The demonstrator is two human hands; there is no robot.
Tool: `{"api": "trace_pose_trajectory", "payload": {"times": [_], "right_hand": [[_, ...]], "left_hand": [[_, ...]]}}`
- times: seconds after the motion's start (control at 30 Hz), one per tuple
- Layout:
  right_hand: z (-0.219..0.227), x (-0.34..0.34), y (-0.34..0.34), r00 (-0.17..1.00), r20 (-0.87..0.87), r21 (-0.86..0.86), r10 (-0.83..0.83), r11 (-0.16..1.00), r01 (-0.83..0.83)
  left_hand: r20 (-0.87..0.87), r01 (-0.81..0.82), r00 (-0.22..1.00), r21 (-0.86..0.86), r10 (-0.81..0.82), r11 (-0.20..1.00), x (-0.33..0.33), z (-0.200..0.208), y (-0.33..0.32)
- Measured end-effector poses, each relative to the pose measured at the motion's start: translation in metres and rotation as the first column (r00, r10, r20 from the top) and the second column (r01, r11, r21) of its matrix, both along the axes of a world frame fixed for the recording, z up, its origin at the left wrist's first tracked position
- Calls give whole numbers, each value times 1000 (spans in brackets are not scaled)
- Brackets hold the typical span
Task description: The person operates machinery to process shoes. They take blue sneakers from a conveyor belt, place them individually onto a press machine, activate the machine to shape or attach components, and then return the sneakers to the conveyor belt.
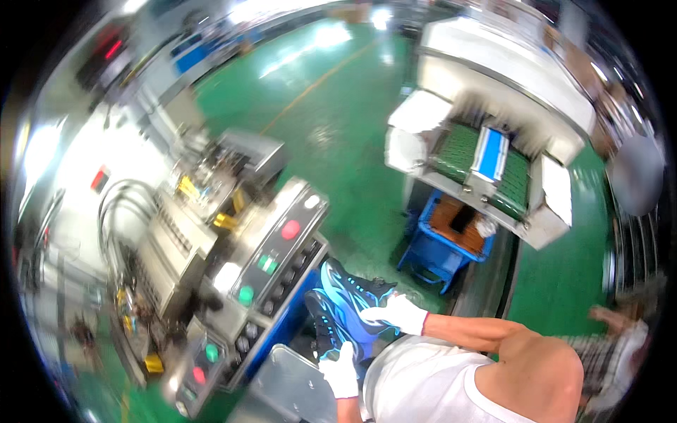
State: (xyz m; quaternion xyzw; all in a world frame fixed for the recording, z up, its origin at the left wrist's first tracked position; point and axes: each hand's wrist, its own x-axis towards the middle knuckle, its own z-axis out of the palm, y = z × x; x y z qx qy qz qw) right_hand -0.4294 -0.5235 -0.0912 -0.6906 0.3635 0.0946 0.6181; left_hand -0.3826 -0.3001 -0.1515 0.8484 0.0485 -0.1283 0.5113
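Observation:
My left hand, in a white glove, is closed on the heel end of a black and blue sneaker. Also gloved in white, my right hand grips the heel end of a second black and blue sneaker. The two sneakers lie side by side in front of my body, toes pointing away from me, their light blue soles facing each other. Fingers are partly hidden behind the shoes.
To the left stands a machine with a control panel of red and green buttons. A conveyor machine with a green belt is ahead right, over a blue stool. A grey tray sits beside my left hand. Another person is at far right.

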Motion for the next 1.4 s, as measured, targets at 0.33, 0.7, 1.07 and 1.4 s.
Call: {"api": "trace_pose_trajectory", "payload": {"times": [0.33, 0.7, 1.07, 1.4], "right_hand": [[36, -138, -196, 298, 608, -115, -736, 290, 950], [46, -217, -466, 582, 120, -798, -804, 270, 538], [-15, -144, -220, 571, 643, -466, -511, 330, 821], [-229, -303, 96, 614, -588, -188, -526, 827, 529]], "left_hand": [[85, 722, 691, -48, -718, 690, 55, 104, -322], [478, 931, 156, 220, -864, 290, 8, 104, -680], [132, 992, 113, -78, -985, 104, 49, 39, -365], [-485, 901, 433, 260, -760, 348, 103, -140, 41]]}}
